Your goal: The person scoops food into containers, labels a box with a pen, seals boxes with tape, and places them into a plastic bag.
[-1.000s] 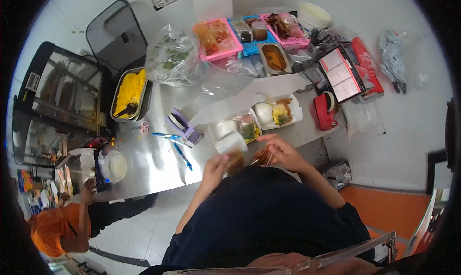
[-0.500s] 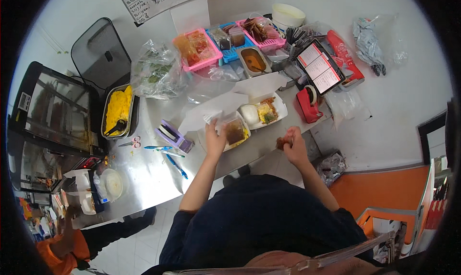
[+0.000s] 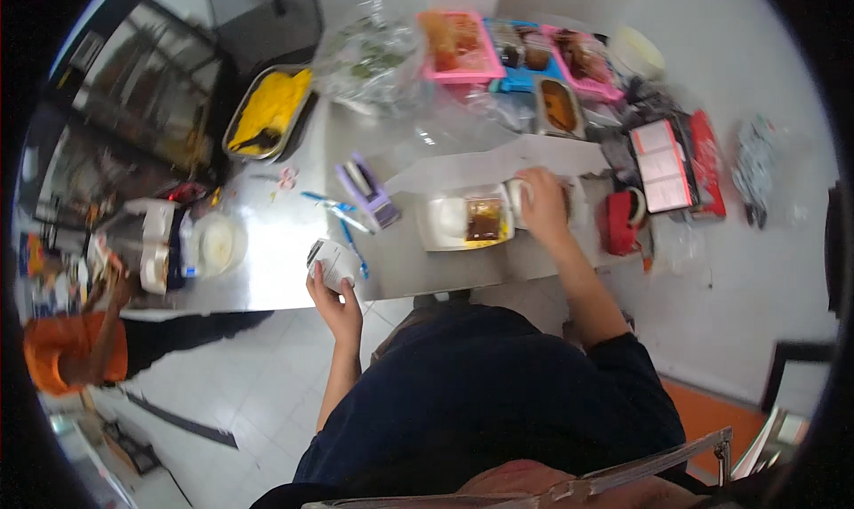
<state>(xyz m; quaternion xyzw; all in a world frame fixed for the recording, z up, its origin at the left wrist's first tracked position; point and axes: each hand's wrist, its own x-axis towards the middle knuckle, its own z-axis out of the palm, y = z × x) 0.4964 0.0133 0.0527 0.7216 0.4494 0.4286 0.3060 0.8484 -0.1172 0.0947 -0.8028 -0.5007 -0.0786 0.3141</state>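
My left hand [image 3: 334, 309] is closed on a white printed paper slip [image 3: 334, 263] at the table's front edge. My right hand [image 3: 543, 208] reaches over the right-hand takeaway box [image 3: 574, 226], fingers bent down into it. Blur and the hand itself hide what the fingers hold; brown food shows beside them. Just left stands another white takeaway box [image 3: 443, 244], lid folded back, with a mound of white rice [image 3: 447, 216], a brown sauce sachet [image 3: 485, 217] and some yellow food under it.
Left on the steel table are a purple tape dispenser [image 3: 374, 193], several pens [image 3: 334, 208], scissors [image 3: 283, 178] and a tray of yellow food [image 3: 269, 109]. A red tape dispenser [image 3: 623, 223] and tablet [image 3: 660, 164] are right. A person in orange [image 3: 67, 344] stands far left.
My left hand has moved left from the boxes, carrying the paper slip. My right hand has gone from the table's front edge, where it held something brown, into the right-hand box. The view has shifted.
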